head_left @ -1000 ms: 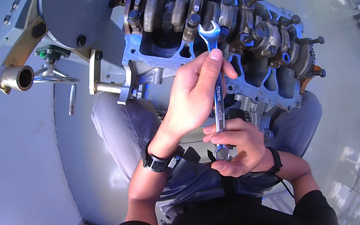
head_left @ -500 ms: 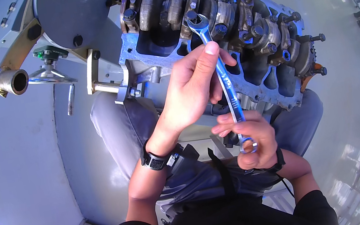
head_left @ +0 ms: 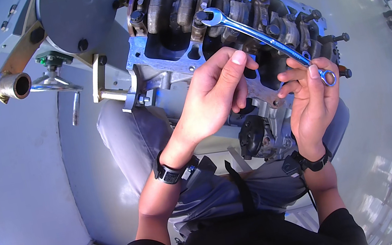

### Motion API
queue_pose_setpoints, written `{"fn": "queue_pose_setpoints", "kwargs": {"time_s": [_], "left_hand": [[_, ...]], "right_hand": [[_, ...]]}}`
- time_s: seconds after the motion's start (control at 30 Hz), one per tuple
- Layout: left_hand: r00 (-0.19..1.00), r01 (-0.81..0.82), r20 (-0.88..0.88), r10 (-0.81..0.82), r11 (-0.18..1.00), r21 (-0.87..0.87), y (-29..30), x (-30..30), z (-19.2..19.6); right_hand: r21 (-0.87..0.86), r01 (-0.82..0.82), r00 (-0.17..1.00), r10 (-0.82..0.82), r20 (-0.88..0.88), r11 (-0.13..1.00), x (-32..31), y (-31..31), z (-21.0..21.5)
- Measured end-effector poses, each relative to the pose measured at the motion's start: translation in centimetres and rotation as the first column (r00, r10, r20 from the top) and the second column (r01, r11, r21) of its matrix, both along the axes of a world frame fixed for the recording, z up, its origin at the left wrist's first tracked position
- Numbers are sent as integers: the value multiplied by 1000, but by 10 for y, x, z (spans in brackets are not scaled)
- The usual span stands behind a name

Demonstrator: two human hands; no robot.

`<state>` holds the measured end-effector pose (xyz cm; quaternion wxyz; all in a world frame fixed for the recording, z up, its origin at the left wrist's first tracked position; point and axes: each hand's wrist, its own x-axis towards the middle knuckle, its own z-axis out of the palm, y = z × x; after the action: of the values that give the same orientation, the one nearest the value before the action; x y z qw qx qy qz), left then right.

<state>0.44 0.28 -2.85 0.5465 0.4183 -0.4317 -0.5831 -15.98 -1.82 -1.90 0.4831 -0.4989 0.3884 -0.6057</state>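
A chrome combination wrench [head_left: 270, 38] slants across the engine block [head_left: 173, 65], gripped near its ring end by my right hand [head_left: 312, 104] between thumb and fingers. Its open jaw sits right beside a dark bolt head [head_left: 200, 17] on a bearing cap; whether it fits around the head I cannot tell. My left hand [head_left: 214, 90] is off the wrench, below its jaw and over the block's near edge. The left fingers are loosely curled and a little apart, with nothing visible in them. Several other bolts stand up from the caps along the crankshaft [head_left: 185, 10].
The block is mounted at its left end to a stand with a large grey round plate [head_left: 78, 17]. A handwheel with a crank [head_left: 57, 84] and a tube-ended arm [head_left: 16, 87] stick out at left. A black rounded part [head_left: 252, 136] hangs below the block, between my knees.
My right hand has moved up and to the right, swinging the wrench from near upright to a slant. My left hand has let go of the wrench and stays about where it was.
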Motion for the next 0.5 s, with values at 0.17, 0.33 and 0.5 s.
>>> {"fn": "queue_pose_setpoints", "kwargs": {"time_s": [0.17,0.33,0.5], "left_hand": [[999,-29,-41,27,999,-28,2,-4,-1],[993,-40,-115,34,998,-49,4,-3,5],[995,-54,-76,58,997,56,5,3,6]], "right_hand": [[-237,-108,990,127,62,965,-5,14,-16],[-500,-392,919,311,-241,772,1,33,-31],[-469,-447,888,313,-338,762,10,42,-35]]}}
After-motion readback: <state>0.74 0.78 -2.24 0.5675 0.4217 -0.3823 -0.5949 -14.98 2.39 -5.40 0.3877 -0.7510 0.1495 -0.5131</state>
